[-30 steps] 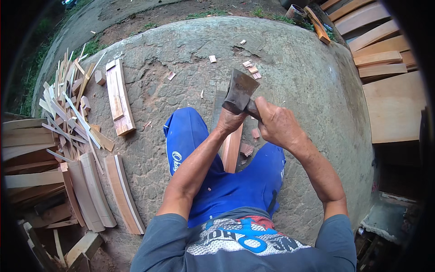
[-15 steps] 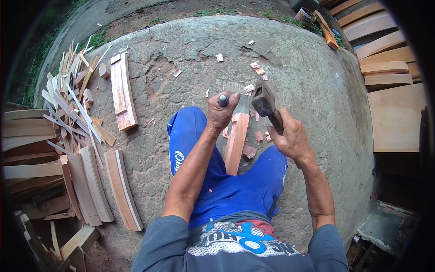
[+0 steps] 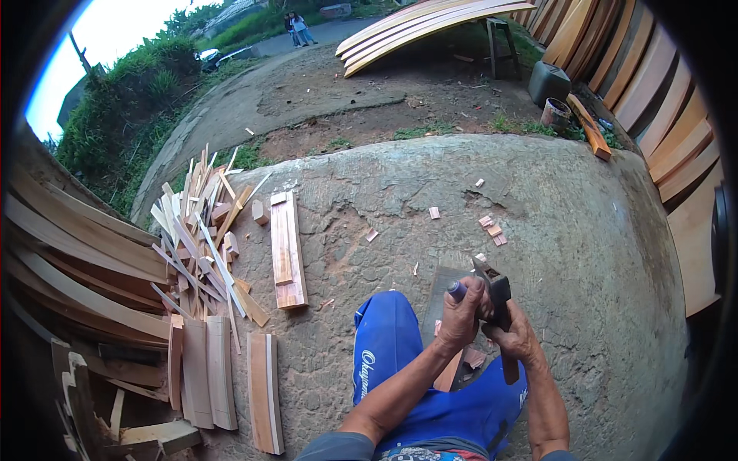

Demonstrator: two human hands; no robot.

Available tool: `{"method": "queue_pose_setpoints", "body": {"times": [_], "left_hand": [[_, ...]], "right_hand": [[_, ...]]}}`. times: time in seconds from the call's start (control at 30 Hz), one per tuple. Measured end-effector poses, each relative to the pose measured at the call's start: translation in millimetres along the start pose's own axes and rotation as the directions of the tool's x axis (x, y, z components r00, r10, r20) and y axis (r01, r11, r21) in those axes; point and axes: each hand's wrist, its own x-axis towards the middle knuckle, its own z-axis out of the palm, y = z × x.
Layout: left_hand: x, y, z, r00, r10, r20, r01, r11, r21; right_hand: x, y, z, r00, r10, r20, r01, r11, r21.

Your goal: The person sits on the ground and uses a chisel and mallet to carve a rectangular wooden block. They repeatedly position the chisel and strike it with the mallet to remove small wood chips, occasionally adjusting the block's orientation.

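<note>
My left hand (image 3: 463,313) is closed round a tool with a cylindrical purple-grey handle (image 3: 458,290) pointing up; its lower part is hidden. My right hand (image 3: 513,336) grips the dark handle of an axe (image 3: 496,286), whose metal head is just right of my left hand. Below both hands a reddish wood piece (image 3: 447,372) lies on a grey board (image 3: 437,283) between my knees in blue trousers, partly hidden by my arms. Small pink chips (image 3: 490,229) are scattered on the concrete ahead.
A scrap pile (image 3: 207,261) and stacked boards (image 3: 88,269) fill the left. Planks (image 3: 280,253) lie nearby. Leaning boards (image 3: 657,107) line the right, near a jerrycan (image 3: 548,81) and bucket (image 3: 555,115). Long boards (image 3: 415,31) rest on a stand ahead. Two people stand beyond (image 3: 300,31).
The view has tilted up, bringing in the yard and two people. Between the last two frames my hands drew closer together, bringing the axe beside the tool in my left hand.
</note>
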Motion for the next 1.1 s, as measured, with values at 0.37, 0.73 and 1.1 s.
{"method": "queue_pose_setpoints", "body": {"times": [0.37, 0.73, 1.1], "left_hand": [[-117, -92, -140, 0.88, -0.247, -0.406, 0.438, 0.092, 0.894], [-125, -74, -99, 0.749, -0.19, -0.634, 0.561, -0.327, 0.761], [-35, -97, -122, 0.902, -0.28, -0.33, 0.159, -0.495, 0.855]], "right_hand": [[-76, 178, -125, 0.732, 0.164, -0.661, -0.558, 0.702, -0.444], [-186, 313, -155, 0.621, 0.295, -0.727, -0.707, 0.612, -0.355], [-181, 309, -145, 0.603, 0.394, -0.694, -0.739, 0.603, -0.301]]}}
